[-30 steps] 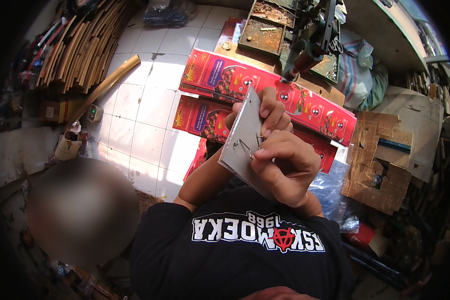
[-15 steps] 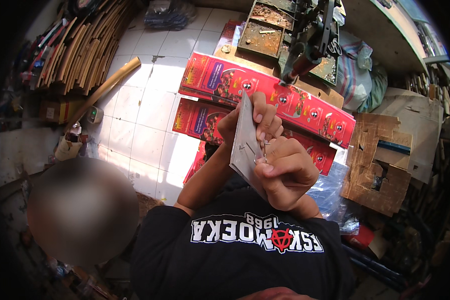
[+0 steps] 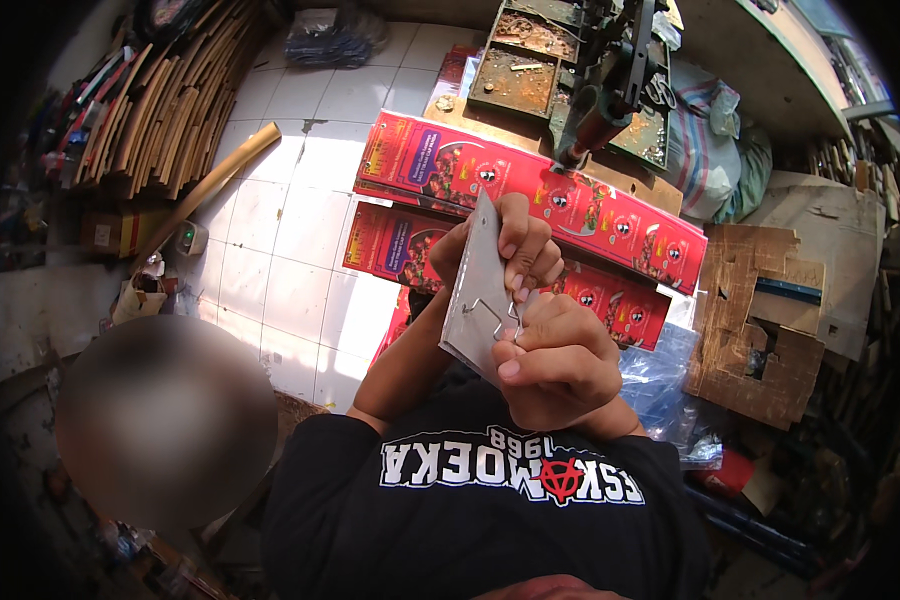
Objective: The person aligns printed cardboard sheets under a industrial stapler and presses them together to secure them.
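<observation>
I hold a flat grey card [image 3: 473, 290] upright in front of my chest. My left hand [image 3: 518, 245] grips its top edge, with the fingers curled over the far side. My right hand [image 3: 560, 365] is closed at the card's lower edge, thumb pressed beside a thin bent wire hook [image 3: 490, 312] that lies on the card's face. The two hands touch each other. Behind them lie long red printed cartons [image 3: 440, 165] stacked flat on the floor.
A rusty metal machine [image 3: 595, 70] stands beyond the cartons. Torn brown cardboard [image 3: 760, 310] and a clear plastic bag [image 3: 660, 375] lie to the right. Wooden strips [image 3: 160, 110] and a cardboard tube [image 3: 210, 185] lie left on white floor tiles [image 3: 290, 230]. Another person's blurred head [image 3: 165, 420] is at lower left.
The card has turned more edge-on and upright. My left hand's fingers have slid further over its top, and my right hand has closed tighter beside the wire hook.
</observation>
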`<state>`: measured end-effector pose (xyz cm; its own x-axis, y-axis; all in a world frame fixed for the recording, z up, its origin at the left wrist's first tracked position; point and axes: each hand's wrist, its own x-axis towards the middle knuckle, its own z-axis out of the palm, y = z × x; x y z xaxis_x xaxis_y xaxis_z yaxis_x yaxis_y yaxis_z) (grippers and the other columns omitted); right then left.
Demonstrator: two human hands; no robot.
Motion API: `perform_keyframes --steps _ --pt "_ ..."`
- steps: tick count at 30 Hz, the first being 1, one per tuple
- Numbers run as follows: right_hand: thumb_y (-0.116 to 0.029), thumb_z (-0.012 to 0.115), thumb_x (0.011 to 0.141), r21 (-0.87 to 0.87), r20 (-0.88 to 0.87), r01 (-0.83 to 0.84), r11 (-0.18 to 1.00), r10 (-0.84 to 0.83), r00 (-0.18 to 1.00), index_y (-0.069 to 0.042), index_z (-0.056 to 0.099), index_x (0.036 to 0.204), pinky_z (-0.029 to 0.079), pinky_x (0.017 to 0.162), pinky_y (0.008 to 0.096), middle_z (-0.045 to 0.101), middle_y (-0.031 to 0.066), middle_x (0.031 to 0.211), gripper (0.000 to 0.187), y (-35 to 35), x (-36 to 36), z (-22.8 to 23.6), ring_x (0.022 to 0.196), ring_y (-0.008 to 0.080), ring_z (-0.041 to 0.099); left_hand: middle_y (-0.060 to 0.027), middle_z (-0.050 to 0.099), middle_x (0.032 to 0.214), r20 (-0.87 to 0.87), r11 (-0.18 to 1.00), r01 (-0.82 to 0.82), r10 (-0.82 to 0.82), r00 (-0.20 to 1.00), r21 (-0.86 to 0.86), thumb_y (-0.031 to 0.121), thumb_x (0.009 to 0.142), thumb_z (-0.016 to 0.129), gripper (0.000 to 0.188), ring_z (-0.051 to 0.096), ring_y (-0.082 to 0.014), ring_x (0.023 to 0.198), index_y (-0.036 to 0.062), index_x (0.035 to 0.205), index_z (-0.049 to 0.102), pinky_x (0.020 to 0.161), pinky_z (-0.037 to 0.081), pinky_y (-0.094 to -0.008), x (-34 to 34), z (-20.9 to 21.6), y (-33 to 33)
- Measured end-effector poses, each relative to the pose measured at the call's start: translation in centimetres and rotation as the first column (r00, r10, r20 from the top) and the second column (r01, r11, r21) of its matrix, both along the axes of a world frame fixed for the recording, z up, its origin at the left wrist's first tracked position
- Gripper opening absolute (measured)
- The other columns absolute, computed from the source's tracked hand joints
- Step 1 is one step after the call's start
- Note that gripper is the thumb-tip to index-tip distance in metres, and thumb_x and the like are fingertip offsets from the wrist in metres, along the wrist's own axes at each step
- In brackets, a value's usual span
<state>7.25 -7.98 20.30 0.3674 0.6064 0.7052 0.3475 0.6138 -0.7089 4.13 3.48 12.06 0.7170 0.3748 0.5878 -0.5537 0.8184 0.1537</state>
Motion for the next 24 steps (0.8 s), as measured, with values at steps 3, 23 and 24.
perform_keyframes --steps 3,23,24 --pt "0.011 0.075 0.069 -0.022 -0.03 -0.029 0.999 0.029 0.999 -0.008 0.067 0.084 0.037 0.054 0.0262 0.058 0.0051 0.08 0.025 -0.1 0.2 0.1 0.059 0.0127 0.048 -0.0045 0.052 0.066 -0.002 1.0 -0.003 0.003 1.0 0.0 0.043 0.098 0.041 0.037 0.049 -0.0157 0.058 0.009 0.084 0.046 0.06 0.036 -0.0305 0.0 0.1 0.0" --pt "0.008 0.076 0.071 -0.057 -0.024 -0.103 0.993 0.102 0.994 -0.007 0.067 0.08 0.038 0.051 0.024 0.061 0.0064 0.076 0.019 0.5 0.7 -0.1 0.057 0.0122 0.052 -0.004 0.051 0.066 -0.039 0.998 -0.018 0.015 0.999 -0.059 0.041 0.093 0.051 0.034 0.053 -0.0166 0.058 0.0095 0.083 0.044 0.059 0.039 -0.0304 -0.3 -0.6 0.3" --pt "0.007 0.077 0.07 -0.055 0.0 -0.08 0.995 0.08 0.997 -0.007 0.067 0.08 0.039 0.051 0.0239 0.061 0.0066 0.075 0.02 0.6 0.6 -0.1 0.057 0.0127 0.053 -0.0041 0.051 0.066 -0.03 0.998 -0.014 0.012 0.999 -0.056 0.041 0.093 0.051 0.034 0.053 -0.0168 0.058 0.0094 0.083 0.044 0.059 0.039 -0.0304 -0.2 -0.6 0.3"
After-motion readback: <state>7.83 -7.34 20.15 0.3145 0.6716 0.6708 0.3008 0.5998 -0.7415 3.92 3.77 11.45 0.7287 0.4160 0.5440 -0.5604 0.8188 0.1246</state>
